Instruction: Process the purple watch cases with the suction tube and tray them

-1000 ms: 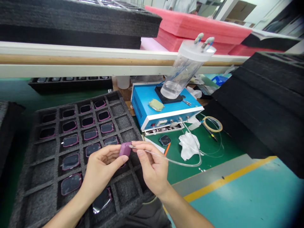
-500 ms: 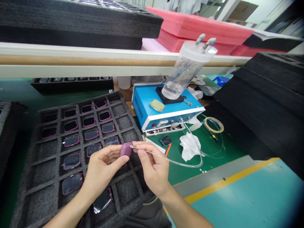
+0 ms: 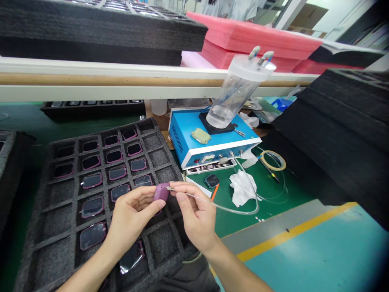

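Note:
My left hand [image 3: 133,207] holds a purple watch case [image 3: 161,191] between thumb and fingers, above a black foam tray [image 3: 164,239]. In my right hand [image 3: 196,211] is the metal tip of a clear tube [image 3: 225,209], its end touching the side of the purple case. The tube curves back to the front of a blue machine [image 3: 182,136]. Several purple-rimmed watch units [image 3: 92,207] lie in the tray's compartments beneath and left of my hands.
A clear cylinder [image 3: 227,97] and a greenish case [image 3: 201,136] stand on the machine. White tissue [image 3: 242,188], a dark watch unit [image 3: 212,180] and a tape ring [image 3: 273,159] lie on the green mat. Black foam [image 3: 334,134] is stacked at the right.

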Demonstrator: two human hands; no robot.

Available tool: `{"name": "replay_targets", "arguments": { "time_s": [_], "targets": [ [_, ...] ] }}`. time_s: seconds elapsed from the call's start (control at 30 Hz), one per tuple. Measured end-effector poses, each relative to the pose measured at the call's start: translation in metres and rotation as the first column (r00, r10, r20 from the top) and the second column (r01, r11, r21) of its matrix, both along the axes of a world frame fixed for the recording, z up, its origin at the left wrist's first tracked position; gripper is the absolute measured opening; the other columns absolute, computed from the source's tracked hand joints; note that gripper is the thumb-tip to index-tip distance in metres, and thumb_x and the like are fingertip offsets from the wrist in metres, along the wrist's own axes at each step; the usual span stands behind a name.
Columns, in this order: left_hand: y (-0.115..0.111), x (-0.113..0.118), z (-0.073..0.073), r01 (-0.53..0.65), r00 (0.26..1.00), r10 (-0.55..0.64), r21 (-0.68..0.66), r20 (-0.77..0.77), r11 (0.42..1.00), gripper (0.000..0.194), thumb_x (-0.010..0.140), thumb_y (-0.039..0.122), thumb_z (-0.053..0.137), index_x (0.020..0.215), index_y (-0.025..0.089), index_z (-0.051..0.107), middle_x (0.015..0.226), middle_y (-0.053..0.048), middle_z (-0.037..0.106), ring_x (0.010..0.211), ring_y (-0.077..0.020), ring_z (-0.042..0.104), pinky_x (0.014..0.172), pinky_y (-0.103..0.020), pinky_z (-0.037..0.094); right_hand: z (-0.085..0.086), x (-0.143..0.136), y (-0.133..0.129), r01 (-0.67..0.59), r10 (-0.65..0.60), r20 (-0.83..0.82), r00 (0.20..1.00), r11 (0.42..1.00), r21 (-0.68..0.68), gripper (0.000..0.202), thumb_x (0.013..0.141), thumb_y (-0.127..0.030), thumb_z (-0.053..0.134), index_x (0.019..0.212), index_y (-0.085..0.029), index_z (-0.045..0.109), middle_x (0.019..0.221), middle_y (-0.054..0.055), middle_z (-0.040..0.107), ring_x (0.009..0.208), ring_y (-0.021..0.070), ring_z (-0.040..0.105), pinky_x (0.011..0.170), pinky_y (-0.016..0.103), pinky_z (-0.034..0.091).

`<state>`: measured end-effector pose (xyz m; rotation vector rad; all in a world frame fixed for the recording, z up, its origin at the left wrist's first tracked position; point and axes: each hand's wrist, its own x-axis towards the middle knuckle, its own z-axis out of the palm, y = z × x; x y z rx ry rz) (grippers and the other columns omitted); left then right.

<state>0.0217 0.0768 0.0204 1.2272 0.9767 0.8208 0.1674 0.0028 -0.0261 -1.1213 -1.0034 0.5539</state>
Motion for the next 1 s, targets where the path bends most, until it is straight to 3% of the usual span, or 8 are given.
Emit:
{"name": "replay_targets", "arguments": {
  "time_s": [0.33, 1.0],
  "targets": [
    [0.0008, -0.0007, 0.0005, 0.006, 1.000, -0.006, -0.010, 0.005, 1.000, 0.029, 0.065, 0.026, 0.096, 0.091, 0.017, 0.085, 0.089, -0.006, 0.087, 0.078, -0.0195, 0.084, 0.077, -0.020, 0.067, -0.0004, 0.0000, 0.0005, -0.003, 0.003, -0.007, 1.000, 1.000, -0.002, 0.019, 0.105, -0.020, 0.062, 0.111, -0.028, 0.077, 0.115, 0.004, 0.079, 0.109, 0.0174, 0.076, 0.094, 0.032, 0.067],
    [0.0009, -0.0012, -0.0006, 0.008, 1.000, -0.009, -0.018, -0.030, 1.000, 0.032, 0.065, 0.030, 0.096, 0.091, 0.017, 0.084, 0.090, -0.008, 0.087, 0.080, -0.0228, 0.084, 0.079, -0.028, 0.068, -0.0014, -0.0001, 0.0006, -0.008, 0.008, -0.006, 1.000, 1.000, -0.010, 0.019, 0.105, -0.022, 0.061, 0.112, -0.029, 0.077, 0.115, 0.005, 0.079, 0.109, 0.0182, 0.076, 0.094, 0.033, 0.067]
  ]
}}
